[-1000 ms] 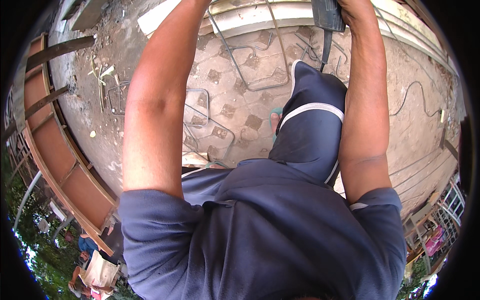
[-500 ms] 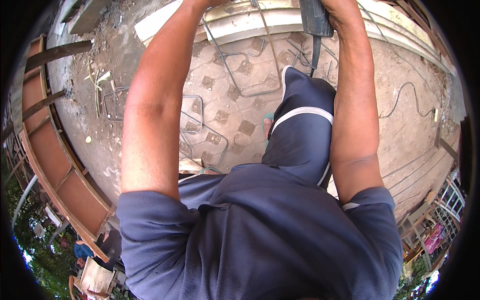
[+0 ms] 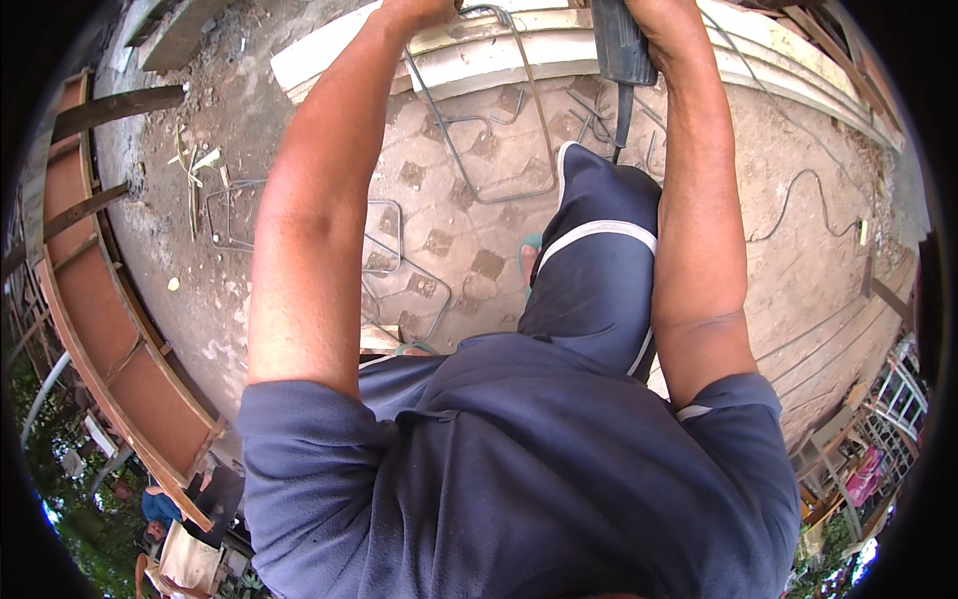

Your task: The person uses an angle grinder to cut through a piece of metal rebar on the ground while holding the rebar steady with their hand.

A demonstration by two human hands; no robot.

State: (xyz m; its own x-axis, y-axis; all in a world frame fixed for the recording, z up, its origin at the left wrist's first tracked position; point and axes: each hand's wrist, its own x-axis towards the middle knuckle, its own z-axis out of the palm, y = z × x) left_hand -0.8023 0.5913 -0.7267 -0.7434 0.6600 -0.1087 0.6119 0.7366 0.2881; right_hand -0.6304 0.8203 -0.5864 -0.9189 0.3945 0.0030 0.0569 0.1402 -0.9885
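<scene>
So that, presumably, its tapered black cord point(image 3: 623, 115) hangs clear of the wrist, the dark plastic-bodied power tool point(image 3: 623, 48) is gripped by the right hand point(image 3: 667, 22); whether the bent grey steel-rod frame point(image 3: 515, 198), left of that grip, is pinched by the left hand point(image 3: 424, 10) cannot be told.

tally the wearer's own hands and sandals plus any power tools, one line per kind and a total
left hand and right hand: 2
sandals: 2
power tool: 1
total: 5
</scene>
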